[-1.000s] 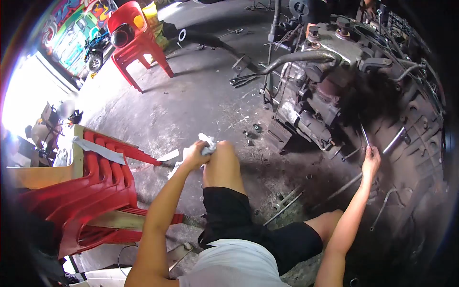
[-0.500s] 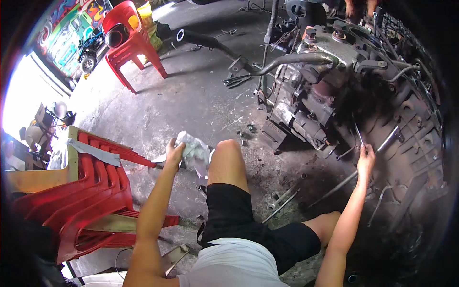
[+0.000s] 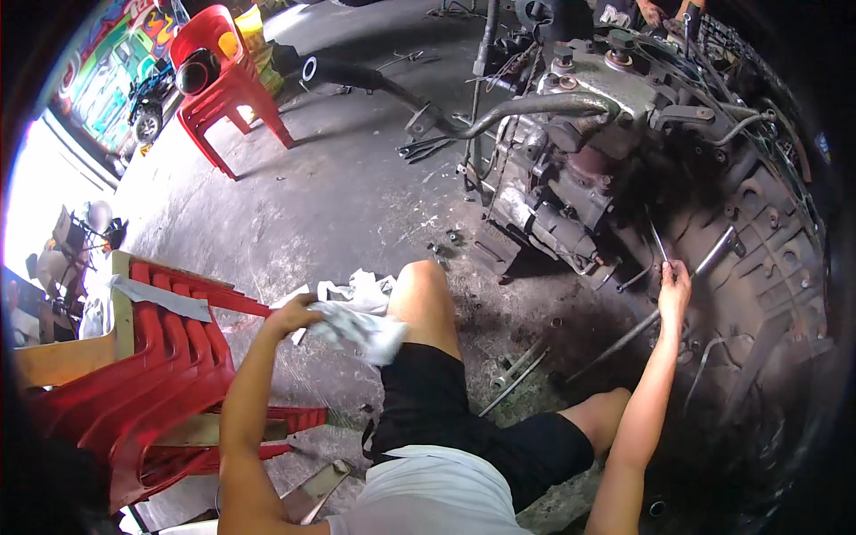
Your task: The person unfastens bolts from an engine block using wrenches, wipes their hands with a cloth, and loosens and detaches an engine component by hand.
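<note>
My left hand [image 3: 296, 316] is closed on a crumpled white rag [image 3: 361, 332] with grey smudges, which hangs over my bent knee. More white cloth [image 3: 364, 290] lies on the floor just behind it. Over on the right, my right hand [image 3: 676, 283] pinches the lower end of a thin metal rod [image 3: 658, 238]. The rod points up into the dark, greasy part of a large engine or gearbox assembly [image 3: 571, 192], and its far tip is lost in shadow.
Stacked red chairs [image 3: 169, 357] stand close by my left arm. Farther off is a red chair [image 3: 223, 89] with a dark helmet-like object. A long metal bar [image 3: 615, 343] leans beside my right arm; wrenches [image 3: 513, 370] lie on the floor. Another person's hand [image 3: 653, 13] shows beyond the engine.
The left hand has moved slightly left and down, and the rag now stretches toward my thigh, apart from the cloth on the floor. My right hand keeps its hold on the rod.
</note>
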A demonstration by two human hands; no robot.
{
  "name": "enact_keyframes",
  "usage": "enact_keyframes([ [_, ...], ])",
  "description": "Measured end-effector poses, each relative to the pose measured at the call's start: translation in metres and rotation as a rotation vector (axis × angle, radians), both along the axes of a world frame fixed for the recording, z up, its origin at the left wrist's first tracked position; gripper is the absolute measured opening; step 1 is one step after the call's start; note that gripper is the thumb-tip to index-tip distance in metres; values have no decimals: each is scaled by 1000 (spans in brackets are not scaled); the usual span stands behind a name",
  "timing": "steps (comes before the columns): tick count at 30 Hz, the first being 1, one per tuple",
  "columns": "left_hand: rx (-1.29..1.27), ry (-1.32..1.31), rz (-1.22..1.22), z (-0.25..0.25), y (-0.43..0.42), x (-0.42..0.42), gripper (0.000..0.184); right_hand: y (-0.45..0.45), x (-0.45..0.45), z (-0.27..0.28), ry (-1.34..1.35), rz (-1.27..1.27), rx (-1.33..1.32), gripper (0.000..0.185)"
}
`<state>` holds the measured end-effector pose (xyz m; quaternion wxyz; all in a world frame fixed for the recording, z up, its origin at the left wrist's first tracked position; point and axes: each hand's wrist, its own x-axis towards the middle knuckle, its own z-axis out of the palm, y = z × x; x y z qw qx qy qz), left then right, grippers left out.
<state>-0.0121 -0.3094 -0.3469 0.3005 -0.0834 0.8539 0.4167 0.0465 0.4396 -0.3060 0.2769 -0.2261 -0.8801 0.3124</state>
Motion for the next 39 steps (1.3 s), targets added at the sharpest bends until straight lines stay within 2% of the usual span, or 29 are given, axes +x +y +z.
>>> enact_keyframes([
  [1,-39,68,163,-28,-45,-4,70,-1,1,0,7,17,-6,23],
  [2,-67,117,360,-30,-68,-1,68,-5,2,3,17,11,6,23],
  [3,117,210,606,-50,-97,3,63,-12,2,7,26,6,20,24],
  [6,283,303,877,-71,-141,16,62,-13,2,9,26,7,23,24],
  [9,339,298,992,-99,-148,28,54,-8,2,7,-23,-7,-2,23],
  [10,426,285,933,-119,-153,33,52,-6,2,6,-46,-14,-13,23],
  [12,256,237,708,-139,-135,41,52,-7,4,9,-17,40,32,25],
  [14,303,-73,518,-94,-65,63,54,15,-1,-9,-22,66,54,25],
  [16,560,-469,137,-56,-40,61,54,18,-1,-11,-10,79,69,25],
  [18,367,-381,161,-94,-51,54,55,9,2,-2,-4,108,138,26],
  [19,220,-261,240,-146,-73,47,52,8,2,1,-20,116,137,27],
  [20,24,-110,320,-149,-72,42,44,12,2,0,-37,122,138,28],
  [21,-240,58,265,-188,-89,30,39,18,1,-3,-37,132,186,29],
  [22,-396,170,287,-185,-84,24,39,16,2,0,-65,128,111,28],
  [24,-296,33,399,-217,-96,1,45,10,2,5,-57,109,206,28],
  [27,-550,149,336,-260,-92,-24,56,1,2,12,-98,87,219,30],
  [28,-575,241,246,-327,-111,-32,73,-5,4,13,-98,62,214,31],
  [29,-547,231,273,-325,-101,-35,78,-8,3,13,-69,72,246,30],
  [31,-471,156,343,-303,-73,-46,91,-2,3,9,-145,9,111,29],
  [32,-543,190,321,-289,-57,-50,87,4,5,6,-185,-22,45,28],
  [33,-532,87,319,-290,-52,-56,85,22,6,-2,-184,64,76,26],
  [34,-524,-18,320,-297,-53,-62,83,19,5,0,-192,25,33,26],
  [36,-175,66,519,-339,-64,-77,76,9,6,6,-215,-46,-58,25],
  [37,0,108,619,-351,-64,-82,72,5,6,5,-187,-31,5,24],
  [38,334,80,807,-322,-49,-84,64,-11,4,15,-200,-17,-29,23],
  [39,438,58,882,-289,-31,-81,57,-8,2,10,-159,-32,-21,22],
])
